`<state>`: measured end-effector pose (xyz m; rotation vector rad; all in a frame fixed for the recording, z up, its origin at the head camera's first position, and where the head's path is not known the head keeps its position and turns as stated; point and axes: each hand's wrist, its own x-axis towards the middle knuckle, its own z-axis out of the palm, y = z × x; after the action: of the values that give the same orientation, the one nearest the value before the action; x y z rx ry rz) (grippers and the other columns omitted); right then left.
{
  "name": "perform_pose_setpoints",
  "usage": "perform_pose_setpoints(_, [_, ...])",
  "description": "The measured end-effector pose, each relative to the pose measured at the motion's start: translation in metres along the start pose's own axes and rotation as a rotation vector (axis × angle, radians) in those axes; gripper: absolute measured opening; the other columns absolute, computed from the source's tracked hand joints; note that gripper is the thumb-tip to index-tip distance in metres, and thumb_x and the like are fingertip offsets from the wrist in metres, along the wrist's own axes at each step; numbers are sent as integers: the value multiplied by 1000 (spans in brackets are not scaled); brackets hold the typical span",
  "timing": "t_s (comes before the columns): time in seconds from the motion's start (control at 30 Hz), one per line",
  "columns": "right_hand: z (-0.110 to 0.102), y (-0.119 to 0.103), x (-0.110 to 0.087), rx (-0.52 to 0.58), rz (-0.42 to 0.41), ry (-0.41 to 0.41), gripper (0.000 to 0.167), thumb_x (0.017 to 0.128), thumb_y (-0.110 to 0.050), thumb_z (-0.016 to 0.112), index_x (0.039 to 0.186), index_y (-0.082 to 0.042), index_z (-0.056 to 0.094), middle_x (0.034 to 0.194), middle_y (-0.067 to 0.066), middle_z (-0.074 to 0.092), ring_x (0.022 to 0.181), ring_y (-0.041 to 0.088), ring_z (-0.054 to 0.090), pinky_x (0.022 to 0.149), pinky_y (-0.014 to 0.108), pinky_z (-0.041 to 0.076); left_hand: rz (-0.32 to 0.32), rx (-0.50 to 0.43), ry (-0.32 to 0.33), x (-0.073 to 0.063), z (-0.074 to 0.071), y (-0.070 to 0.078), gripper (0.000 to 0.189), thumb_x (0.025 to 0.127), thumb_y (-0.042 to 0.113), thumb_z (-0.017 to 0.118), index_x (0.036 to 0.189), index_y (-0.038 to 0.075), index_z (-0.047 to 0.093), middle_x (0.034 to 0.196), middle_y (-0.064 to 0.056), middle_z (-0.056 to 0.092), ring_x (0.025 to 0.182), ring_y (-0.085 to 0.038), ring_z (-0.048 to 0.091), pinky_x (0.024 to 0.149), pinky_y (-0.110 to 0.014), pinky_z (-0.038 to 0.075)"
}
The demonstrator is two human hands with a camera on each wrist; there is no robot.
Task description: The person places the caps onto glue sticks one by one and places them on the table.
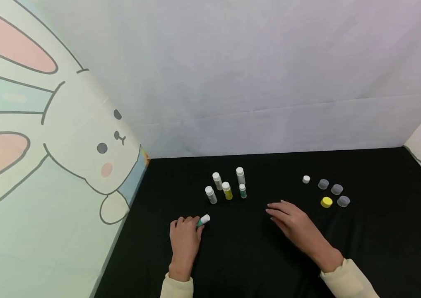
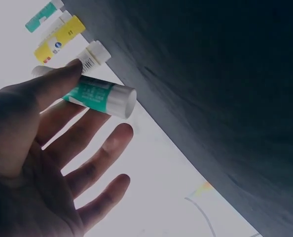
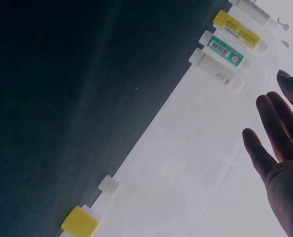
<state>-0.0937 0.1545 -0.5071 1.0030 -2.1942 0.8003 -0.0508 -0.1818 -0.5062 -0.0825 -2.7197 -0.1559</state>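
My left hand (image 1: 185, 244) pinches a green-labelled glue stick (image 2: 94, 95) between thumb and fingers, its white end (image 1: 205, 219) tilted up to the right in the head view. The outer two fingers stretch away from it. Beyond that hand stand several glue sticks: a yellow one (image 1: 227, 193), a small green one (image 1: 243, 191) and white ones such as the front left one (image 1: 211, 195). My right hand (image 1: 299, 229), holding nothing, is over the black cloth with its fingers loosely extended, between the glue sticks and a group of caps.
At the right lie a white cap (image 1: 306, 179), a yellow cap (image 1: 326, 202) and several translucent caps (image 1: 337, 189). Black cloth (image 1: 247, 265) covers the table. A pale curtain (image 1: 270, 82) hangs behind, and a rabbit-printed sheet (image 1: 72, 165) stands on the left.
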Motion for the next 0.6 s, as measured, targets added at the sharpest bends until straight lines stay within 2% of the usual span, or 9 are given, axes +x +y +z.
perform_pose_setpoints(0.17, [-4,5,-3,-10,30,9,47,65,11,91,109,-3,79,116,11,75,101,29,74,120,23,35,-14,2,0,0,-3,-5,22,78,17,94,96,12,82,84,-5,75,80,-28,66,85,-52,54])
perform_pose_setpoints(0.27, [-6,9,-6,-21,47,10,47,65,12,91,109,-3,79,115,12,75,100,30,73,121,21,33,-26,3,-10,1,-4,-7,21,79,16,94,95,12,81,83,-5,74,79,-28,66,86,-53,54])
perform_pose_setpoints(0.5, [-15,19,-13,-49,81,21,51,63,14,92,110,-2,78,117,13,74,100,31,72,119,19,34,-49,3,-14,-1,-3,-13,20,78,15,94,92,10,80,79,-6,72,76,-29,64,85,-54,53])
perform_pose_setpoints(0.6, [-20,23,-16,-64,105,12,51,64,14,91,110,-2,78,118,13,73,100,31,72,109,20,43,-53,5,-12,-2,-3,-16,20,78,15,94,92,10,80,78,-6,71,75,-29,63,84,-54,53])
